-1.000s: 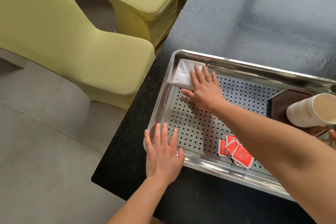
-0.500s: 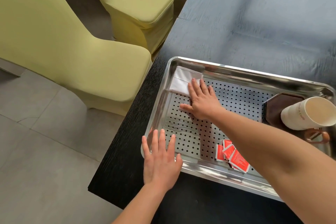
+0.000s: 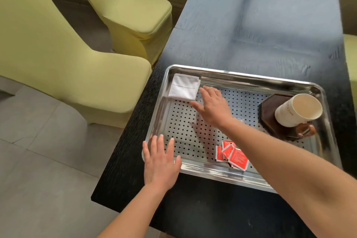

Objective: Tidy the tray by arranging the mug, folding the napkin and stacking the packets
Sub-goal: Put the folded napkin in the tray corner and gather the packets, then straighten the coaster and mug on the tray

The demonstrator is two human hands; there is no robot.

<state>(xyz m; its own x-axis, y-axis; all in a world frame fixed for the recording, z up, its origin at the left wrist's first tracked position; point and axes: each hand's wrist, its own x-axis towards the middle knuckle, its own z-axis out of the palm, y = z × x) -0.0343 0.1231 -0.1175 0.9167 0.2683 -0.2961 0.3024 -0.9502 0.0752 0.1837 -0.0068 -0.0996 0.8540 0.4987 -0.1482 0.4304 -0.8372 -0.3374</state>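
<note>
Here, steel tray (image 3: 228, 75) on black table (image 3: 251, 35), beside yellow-green chairs (image 3: 77, 60).

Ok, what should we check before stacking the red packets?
1. Napkin folded and in the tray's far left corner: ok.
2. Mug upright on its dark coaster: ok.
3. Red packets stacked neatly: not ok, they lie fanned out.
4. Right hand free: ok, open and holding nothing.
5. Left hand steadying the tray: ok, flat on the near left rim.

steel tray (image 3: 243, 76) on black table (image 3: 260, 25)
</note>
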